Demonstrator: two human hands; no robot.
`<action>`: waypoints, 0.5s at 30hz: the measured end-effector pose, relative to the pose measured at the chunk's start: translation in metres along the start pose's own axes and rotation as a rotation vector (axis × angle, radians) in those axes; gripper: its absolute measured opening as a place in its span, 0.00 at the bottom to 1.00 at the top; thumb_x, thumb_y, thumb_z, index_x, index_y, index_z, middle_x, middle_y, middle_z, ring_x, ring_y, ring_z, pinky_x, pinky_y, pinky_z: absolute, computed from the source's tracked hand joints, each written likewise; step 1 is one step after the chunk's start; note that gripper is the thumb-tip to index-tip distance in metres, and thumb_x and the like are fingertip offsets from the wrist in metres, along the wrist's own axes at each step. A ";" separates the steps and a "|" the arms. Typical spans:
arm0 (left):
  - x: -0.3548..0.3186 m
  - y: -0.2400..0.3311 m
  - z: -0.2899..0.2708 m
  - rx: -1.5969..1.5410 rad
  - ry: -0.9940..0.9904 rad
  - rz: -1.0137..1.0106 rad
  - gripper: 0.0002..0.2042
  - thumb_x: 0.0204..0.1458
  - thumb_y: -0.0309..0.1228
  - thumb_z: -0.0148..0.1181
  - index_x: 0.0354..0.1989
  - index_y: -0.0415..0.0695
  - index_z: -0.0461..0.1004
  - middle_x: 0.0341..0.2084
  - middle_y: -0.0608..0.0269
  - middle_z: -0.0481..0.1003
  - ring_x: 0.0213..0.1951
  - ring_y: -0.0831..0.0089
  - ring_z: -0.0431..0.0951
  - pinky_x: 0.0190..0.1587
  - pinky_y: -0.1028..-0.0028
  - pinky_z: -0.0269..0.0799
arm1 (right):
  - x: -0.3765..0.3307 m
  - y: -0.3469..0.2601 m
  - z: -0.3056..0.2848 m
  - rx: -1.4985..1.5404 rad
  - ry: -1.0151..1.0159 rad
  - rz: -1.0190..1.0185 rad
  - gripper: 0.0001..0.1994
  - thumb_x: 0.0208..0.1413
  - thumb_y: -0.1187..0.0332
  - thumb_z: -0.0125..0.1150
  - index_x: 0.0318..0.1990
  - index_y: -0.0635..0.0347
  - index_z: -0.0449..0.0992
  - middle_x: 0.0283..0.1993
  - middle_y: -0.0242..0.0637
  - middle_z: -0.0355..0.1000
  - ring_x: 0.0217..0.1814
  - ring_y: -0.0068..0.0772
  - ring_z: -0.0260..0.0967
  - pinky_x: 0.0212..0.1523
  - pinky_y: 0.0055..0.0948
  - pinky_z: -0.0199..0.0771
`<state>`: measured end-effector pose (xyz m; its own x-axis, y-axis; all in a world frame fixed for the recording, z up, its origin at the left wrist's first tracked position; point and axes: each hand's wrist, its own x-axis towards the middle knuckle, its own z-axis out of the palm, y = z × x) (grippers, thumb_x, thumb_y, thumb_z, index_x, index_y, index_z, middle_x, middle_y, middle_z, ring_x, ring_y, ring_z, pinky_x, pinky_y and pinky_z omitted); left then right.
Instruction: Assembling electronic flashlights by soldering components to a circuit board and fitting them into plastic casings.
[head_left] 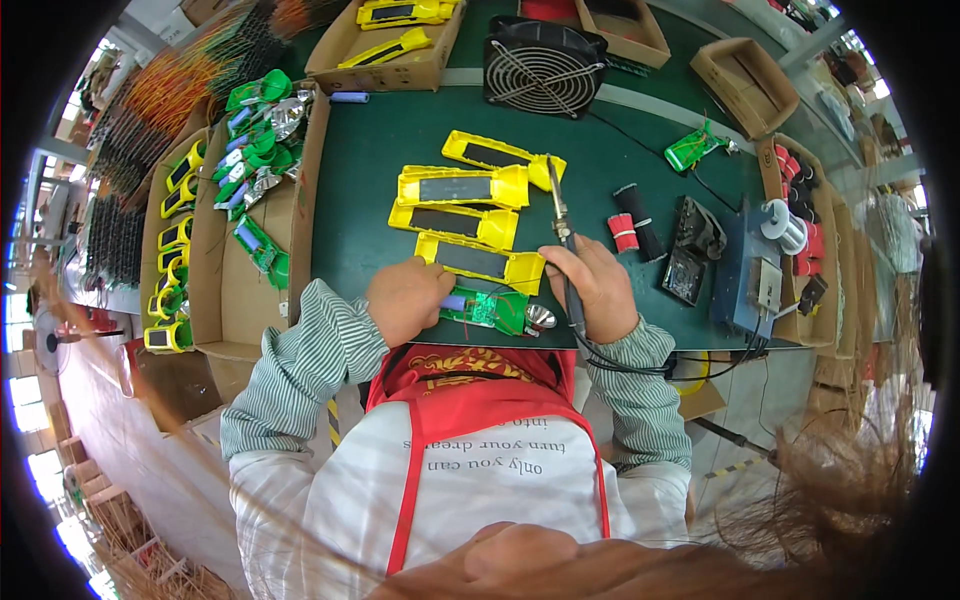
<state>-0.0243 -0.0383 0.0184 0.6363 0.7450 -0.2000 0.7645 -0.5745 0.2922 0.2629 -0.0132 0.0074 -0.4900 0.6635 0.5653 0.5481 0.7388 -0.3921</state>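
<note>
My right hand (602, 290) grips a soldering iron (562, 226), its tip pointing away from me over the yellow cases. Curled fingers close my left hand (408, 298) at the left ends of a green circuit board (492, 310) and the nearest yellow case (525, 272); what they pinch is hidden. The board lies at the table's near edge, with a blue cell on its left and a silver reflector (540, 318) on its right. Beyond the nearest case, several more yellow cases (462, 187) with dark panels lie in a stack.
A fan (545, 70) stands at the back. Cardboard boxes on the left hold green boards (262, 250) and yellow cases (172, 235). To the right are red and black wire bundles (640, 222), a black tray (690, 255), a blue soldering station (745, 270) and a solder spool (784, 227).
</note>
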 end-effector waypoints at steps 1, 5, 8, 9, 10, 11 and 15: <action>0.002 0.002 0.000 0.004 0.019 -0.025 0.13 0.38 0.26 0.63 0.36 0.42 0.71 0.33 0.56 0.74 0.39 0.55 0.74 0.39 0.60 0.74 | -0.003 0.000 -0.003 -0.017 0.032 0.016 0.24 0.44 0.78 0.63 0.52 0.54 0.70 0.45 0.48 0.73 0.39 0.50 0.73 0.38 0.39 0.73; 0.001 0.009 0.001 -0.009 0.077 -0.072 0.15 0.40 0.27 0.63 0.39 0.42 0.71 0.36 0.57 0.74 0.39 0.56 0.73 0.40 0.61 0.73 | 0.001 -0.007 -0.019 0.032 0.103 -0.004 0.24 0.44 0.80 0.64 0.52 0.56 0.69 0.39 0.48 0.74 0.34 0.49 0.74 0.31 0.39 0.74; -0.002 0.017 0.002 -0.012 0.178 -0.065 0.17 0.40 0.27 0.64 0.41 0.42 0.71 0.38 0.58 0.73 0.41 0.58 0.73 0.42 0.63 0.74 | 0.003 -0.015 -0.031 0.091 0.071 0.016 0.19 0.46 0.80 0.67 0.48 0.60 0.72 0.40 0.48 0.77 0.35 0.48 0.76 0.34 0.37 0.75; -0.004 0.020 0.000 -0.013 0.238 -0.050 0.19 0.40 0.28 0.65 0.45 0.43 0.71 0.41 0.59 0.73 0.43 0.58 0.73 0.43 0.64 0.74 | 0.002 -0.018 -0.034 0.088 0.070 0.025 0.19 0.46 0.80 0.67 0.48 0.60 0.72 0.40 0.48 0.77 0.35 0.48 0.76 0.34 0.37 0.75; -0.008 0.024 -0.003 -0.018 0.231 -0.044 0.19 0.40 0.28 0.65 0.45 0.43 0.71 0.41 0.59 0.73 0.43 0.58 0.73 0.43 0.64 0.74 | 0.001 -0.020 -0.037 0.124 0.048 0.021 0.19 0.46 0.79 0.68 0.47 0.60 0.73 0.38 0.48 0.77 0.33 0.47 0.76 0.33 0.36 0.75; -0.013 0.030 -0.010 0.007 0.251 -0.017 0.20 0.41 0.28 0.65 0.46 0.45 0.72 0.42 0.60 0.72 0.45 0.60 0.72 0.44 0.64 0.74 | 0.000 -0.022 -0.038 0.162 0.027 0.014 0.19 0.46 0.79 0.69 0.47 0.60 0.73 0.37 0.47 0.77 0.32 0.46 0.76 0.31 0.35 0.75; -0.011 0.036 0.000 0.006 0.325 0.175 0.17 0.42 0.28 0.65 0.43 0.46 0.74 0.43 0.61 0.72 0.46 0.62 0.72 0.45 0.63 0.73 | -0.002 -0.030 -0.040 0.120 0.066 -0.017 0.24 0.48 0.76 0.68 0.54 0.59 0.72 0.32 0.42 0.76 0.24 0.38 0.72 0.24 0.34 0.70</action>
<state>-0.0039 -0.0667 0.0307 0.6920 0.7038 0.1603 0.6484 -0.7037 0.2905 0.2743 -0.0415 0.0467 -0.4510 0.6445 0.6174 0.4532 0.7613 -0.4636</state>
